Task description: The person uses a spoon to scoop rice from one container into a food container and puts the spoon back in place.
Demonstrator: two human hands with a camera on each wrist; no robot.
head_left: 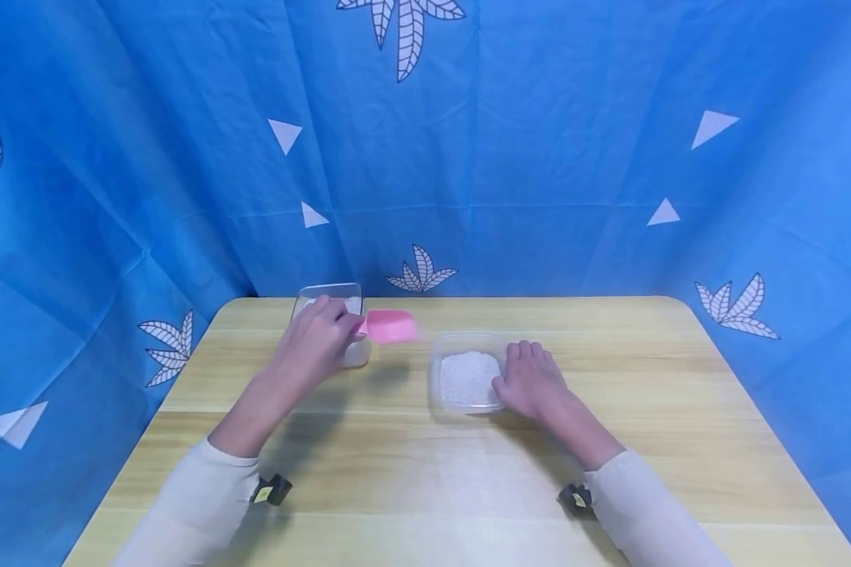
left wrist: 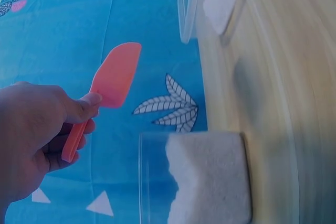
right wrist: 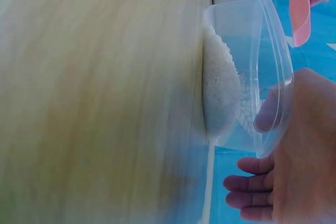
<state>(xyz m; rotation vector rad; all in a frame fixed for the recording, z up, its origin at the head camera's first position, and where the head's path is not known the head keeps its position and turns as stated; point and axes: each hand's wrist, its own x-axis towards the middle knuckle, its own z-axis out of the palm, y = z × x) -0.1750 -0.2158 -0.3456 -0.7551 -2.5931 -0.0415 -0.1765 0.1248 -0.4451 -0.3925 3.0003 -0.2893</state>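
My left hand grips the handle of a small pink scoop, its blade pointing right in the head view. No white grains show in the scoop. Below that hand stands a clear square container filled high with white grains, partly hidden by the hand in the head view. To its right is a second clear plastic container with a mound of white grains on its bottom. My right hand pinches this container's right rim, thumb over the inside and fingers outside. Scoop and second container are apart.
Both containers stand on a light wooden table, towards its back edge. A blue curtain with white leaves and triangles hangs behind and at both sides. Small black devices sit at both wrists.
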